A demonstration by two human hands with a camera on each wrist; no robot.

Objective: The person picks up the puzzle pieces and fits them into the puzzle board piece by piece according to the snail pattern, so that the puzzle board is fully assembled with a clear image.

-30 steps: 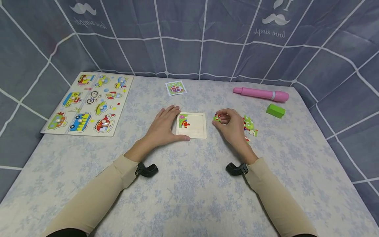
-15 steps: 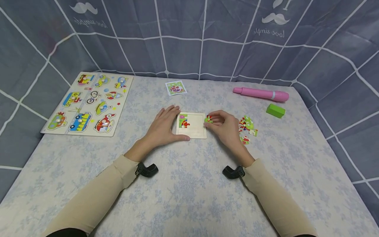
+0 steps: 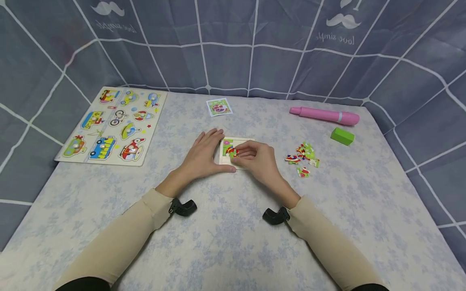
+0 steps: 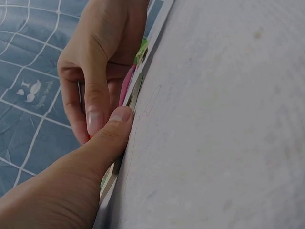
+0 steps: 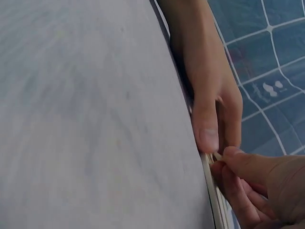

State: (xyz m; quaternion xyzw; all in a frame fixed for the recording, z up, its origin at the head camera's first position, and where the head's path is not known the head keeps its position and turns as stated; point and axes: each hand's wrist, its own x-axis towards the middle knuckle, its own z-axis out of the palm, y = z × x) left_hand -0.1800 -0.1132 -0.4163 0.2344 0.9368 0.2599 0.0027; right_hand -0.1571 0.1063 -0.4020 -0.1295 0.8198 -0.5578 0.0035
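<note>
A small wooden puzzle tray (image 3: pixel 225 161) lies on the table in the head view, with jigsaw pieces (image 3: pixel 227 144) set in its upper left part. My left hand (image 3: pixel 204 155) rests at its left side, fingers stretched along the far corner and thumb straight along the near edge. Over the tray, my right hand (image 3: pixel 260 159) pinches a red and green jigsaw piece (image 3: pixel 234 154) between thumb and fingertips, right beside the set pieces. That hand covers much of the tray's right half. In the right wrist view, the thumb of the left hand (image 5: pixel 209 76) comes close to the right fingertips.
Several loose jigsaw pieces (image 3: pixel 308 151) lie in a cluster right of the tray. Farther right are a green block (image 3: pixel 342 136) and a pink pen-like stick (image 3: pixel 324 115). A picture card (image 3: pixel 219 107) lies behind the tray; a vehicle peg board (image 3: pixel 113 125) stands left.
My right hand has moved left with the jigsaw piece, from beside the tray to over it, uncovering the loose pieces. The left hand keeps its place on the tray.
</note>
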